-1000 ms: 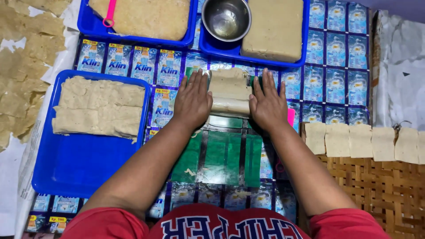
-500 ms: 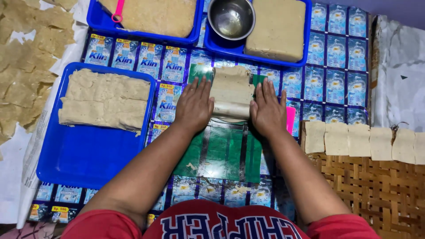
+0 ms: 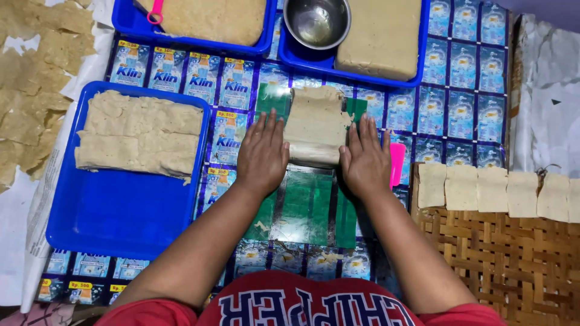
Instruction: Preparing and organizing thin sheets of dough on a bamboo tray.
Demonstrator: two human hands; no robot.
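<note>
Overhead view of a seated person working on a mat of sachet wrappers. The landmark is the roll of beige dough, lying on a green plastic sheet at the centre of the mat. The left hand rests flat against the roll's left end, fingers extended, palm down, grasping nothing. The right hand lies likewise flat against the roll's right end, fingers spread. Left of the roll, a blue tray carries flattened dough sheets. Behind the roll, a second blue tray holds a metal bowl and a dough block. Right of the roll, just beyond the right hand, a pink scraper shows; farther right, cut dough squares sit in a row on a woven bamboo rack.
</note>
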